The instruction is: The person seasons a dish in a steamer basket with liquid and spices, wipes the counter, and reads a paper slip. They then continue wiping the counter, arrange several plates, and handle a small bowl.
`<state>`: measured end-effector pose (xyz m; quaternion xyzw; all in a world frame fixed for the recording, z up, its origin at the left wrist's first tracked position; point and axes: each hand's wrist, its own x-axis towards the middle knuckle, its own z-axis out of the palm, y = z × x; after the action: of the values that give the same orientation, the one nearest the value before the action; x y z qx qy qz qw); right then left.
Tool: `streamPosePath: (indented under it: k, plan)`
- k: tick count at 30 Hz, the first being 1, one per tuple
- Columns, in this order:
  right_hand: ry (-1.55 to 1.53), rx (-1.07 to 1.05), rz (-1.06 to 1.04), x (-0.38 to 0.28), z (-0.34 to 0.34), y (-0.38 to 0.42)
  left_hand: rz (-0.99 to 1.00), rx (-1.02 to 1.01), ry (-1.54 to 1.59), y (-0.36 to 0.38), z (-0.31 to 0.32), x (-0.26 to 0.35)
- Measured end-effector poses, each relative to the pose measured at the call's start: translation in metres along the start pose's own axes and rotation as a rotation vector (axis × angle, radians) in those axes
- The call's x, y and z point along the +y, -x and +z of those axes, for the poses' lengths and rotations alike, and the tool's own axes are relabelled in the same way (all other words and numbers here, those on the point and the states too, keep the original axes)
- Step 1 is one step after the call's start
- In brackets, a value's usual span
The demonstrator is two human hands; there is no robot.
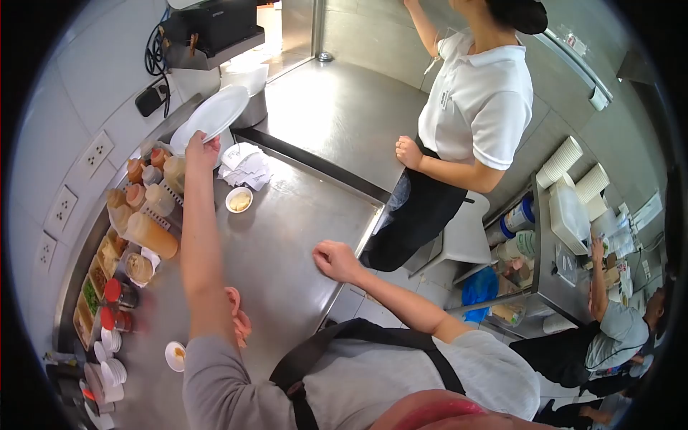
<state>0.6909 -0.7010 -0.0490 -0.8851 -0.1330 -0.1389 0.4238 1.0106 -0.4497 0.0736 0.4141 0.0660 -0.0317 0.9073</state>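
My left hand (203,148) is stretched out to the upper left, its fingers closed on the edge of a white plate (218,117). The plate is tilted above the counter, beside a metal container (254,109). Crumpled white papers (246,169) lie just right of that hand, and a small white cup with pale contents (239,201) stands below them. My right hand (337,261) hovers over or rests on the right side of the steel counter (279,229), fingers curled in; nothing is visible in it.
Sauce bottles (152,235), red-lidded jars (120,292) and food trays (92,295) line the left edge. A co-worker in a white shirt (473,107) stands beyond the counter. Another person (622,330) works at the right, near stacked cups (560,161). A small white dish (175,356) sits lower left.
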Motion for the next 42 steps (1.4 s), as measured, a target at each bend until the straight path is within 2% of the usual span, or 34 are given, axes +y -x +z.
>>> streamPosePath:
  k: [3,5,7,9,11,12,14,15,17,18,21,24,26,28,30,33,34,36,39,42]
  plan:
    - [0.026,-0.001,-0.016,0.002,-0.001,-0.001,0.022,0.035,0.039,0.053,0.011,-0.006]
    - [0.035,0.001,-0.041,0.001,0.0,-0.002,-0.092,-0.093,0.031,0.074,-0.003,-0.013]
    - [-0.014,0.033,-0.028,-0.001,-0.001,-0.003,-0.1,-0.106,0.056,0.137,0.007,-0.019]
    - [-0.077,0.073,-0.016,0.003,0.001,-0.003,-0.135,-0.12,0.071,0.166,-0.004,-0.034]
    - [-0.331,0.122,0.102,0.008,-0.004,-0.003,-0.215,-0.137,-0.009,0.198,-0.02,-0.044]
    - [-0.304,0.148,0.083,0.001,-0.014,-0.001,-0.235,-0.156,-0.056,0.211,-0.026,-0.051]
    - [-0.654,0.139,0.258,-0.029,-0.027,0.007,-0.252,-0.185,-0.155,0.238,-0.037,-0.058]
    - [-0.641,0.143,0.247,-0.046,-0.032,0.01,-0.255,-0.196,-0.215,0.254,-0.039,-0.06]
    - [-0.801,0.17,0.443,-0.075,-0.041,0.02,-0.264,-0.279,-0.296,0.274,-0.051,-0.065]
    - [-0.818,0.171,0.457,-0.074,-0.035,0.027,-0.28,-0.352,-0.381,0.284,-0.057,-0.066]
    - [-0.909,0.17,0.507,-0.112,-0.029,0.06,-0.274,-0.373,-0.352,0.329,-0.068,-0.06]
    - [-0.855,0.231,0.496,-0.139,-0.014,0.09,-0.217,-0.426,-0.438,0.37,-0.084,-0.045]
    - [-0.803,0.292,0.521,-0.151,-0.005,0.106,-0.259,-0.465,-0.441,0.388,-0.096,-0.037]
    - [-0.788,0.289,0.529,-0.16,-0.002,0.12,-0.299,-0.499,-0.438,0.408,-0.102,-0.03]
    - [-0.772,0.276,0.53,-0.164,-0.001,0.131,-0.251,-0.552,-0.453,0.43,-0.104,-0.023]
    - [-0.894,0.236,0.487,-0.163,-0.002,0.144,-0.272,-0.558,-0.424,0.456,-0.114,-0.021]
    - [-0.946,0.233,0.413,-0.162,-0.002,0.149,-0.275,-0.544,-0.422,0.462,-0.117,-0.023]
    - [-0.959,0.194,0.349,-0.171,-0.009,0.161,-0.389,-0.58,-0.138,0.479,-0.128,-0.028]
    - [-0.853,0.074,0.377,-0.166,-0.019,0.185,-0.356,-0.362,-0.057,0.518,-0.124,-0.052]
    - [-0.788,0.004,0.369,-0.165,-0.024,0.209,-0.252,-0.247,-0.132,0.552,-0.128,-0.077]
